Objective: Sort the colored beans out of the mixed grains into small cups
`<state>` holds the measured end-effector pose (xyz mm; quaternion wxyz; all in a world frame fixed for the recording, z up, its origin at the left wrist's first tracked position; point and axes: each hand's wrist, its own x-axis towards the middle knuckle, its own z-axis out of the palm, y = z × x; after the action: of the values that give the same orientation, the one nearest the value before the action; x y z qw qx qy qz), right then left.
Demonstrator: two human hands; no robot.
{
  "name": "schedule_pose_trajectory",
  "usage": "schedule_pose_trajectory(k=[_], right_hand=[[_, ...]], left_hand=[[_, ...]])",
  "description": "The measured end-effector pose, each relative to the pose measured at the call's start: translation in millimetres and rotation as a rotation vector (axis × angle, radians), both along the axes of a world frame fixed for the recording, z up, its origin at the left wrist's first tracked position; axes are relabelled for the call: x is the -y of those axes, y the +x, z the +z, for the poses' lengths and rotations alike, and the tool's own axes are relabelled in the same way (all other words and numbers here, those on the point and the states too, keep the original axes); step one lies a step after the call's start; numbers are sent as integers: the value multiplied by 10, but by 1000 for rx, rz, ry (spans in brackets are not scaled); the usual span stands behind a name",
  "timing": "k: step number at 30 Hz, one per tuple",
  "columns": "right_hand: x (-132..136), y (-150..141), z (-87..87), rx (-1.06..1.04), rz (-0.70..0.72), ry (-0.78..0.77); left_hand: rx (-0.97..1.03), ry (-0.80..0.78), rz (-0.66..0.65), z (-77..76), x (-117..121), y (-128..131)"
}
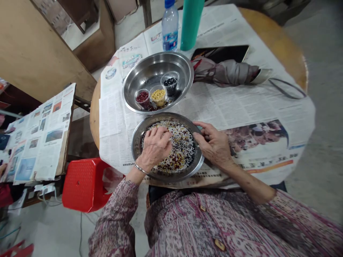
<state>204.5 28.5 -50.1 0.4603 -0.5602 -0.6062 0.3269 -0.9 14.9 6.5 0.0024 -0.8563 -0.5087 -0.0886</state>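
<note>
A metal basin (197, 166) in front of me holds a mix of white, black, yellow and dark red grains and beans (180, 139). My left hand (157, 146) rests over the left part of the mix, back up, with its fingers curled down. What its fingertips pinch, if anything, is hidden. At the right side of the basin, my right hand (214, 144) grips the rim between thumb and fingers. Behind stands a larger metal basin (134, 75) with three small clear cups in it: dark red beans (142, 98), yellow beans (158, 96) and black beans (170, 84).
Newspaper (257, 107) covers the round wooden table (284, 39). Toward the back are a water bottle (170, 28), a green bottle (190, 25), a phone (225, 53) and a folded umbrella (225, 71). A red stool (83, 184) and a second newspaper-covered table (40, 139) stand left.
</note>
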Motion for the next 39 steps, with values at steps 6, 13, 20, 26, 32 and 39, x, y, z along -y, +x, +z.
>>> schedule_pose_trajectory(k=[6, 13, 20, 26, 32, 39], right_hand=[[-7, 7, -17, -5, 17, 11], [-4, 0, -5, 11, 8, 21], [-6, -2, 5, -12, 12, 10], [-8, -2, 10, -6, 16, 18], [-9, 2, -16, -26, 26, 14], [1, 2, 0, -39, 26, 14]], left_hand=[[22, -76, -318, -152, -103, 333], [-115, -73, -212, -119, -145, 118], [-82, 1, -35, 49, -72, 27], [-38, -31, -229, -72, -207, 330], [-135, 41, -52, -142, -353, 165], [-264, -32, 171, 50, -30, -102]])
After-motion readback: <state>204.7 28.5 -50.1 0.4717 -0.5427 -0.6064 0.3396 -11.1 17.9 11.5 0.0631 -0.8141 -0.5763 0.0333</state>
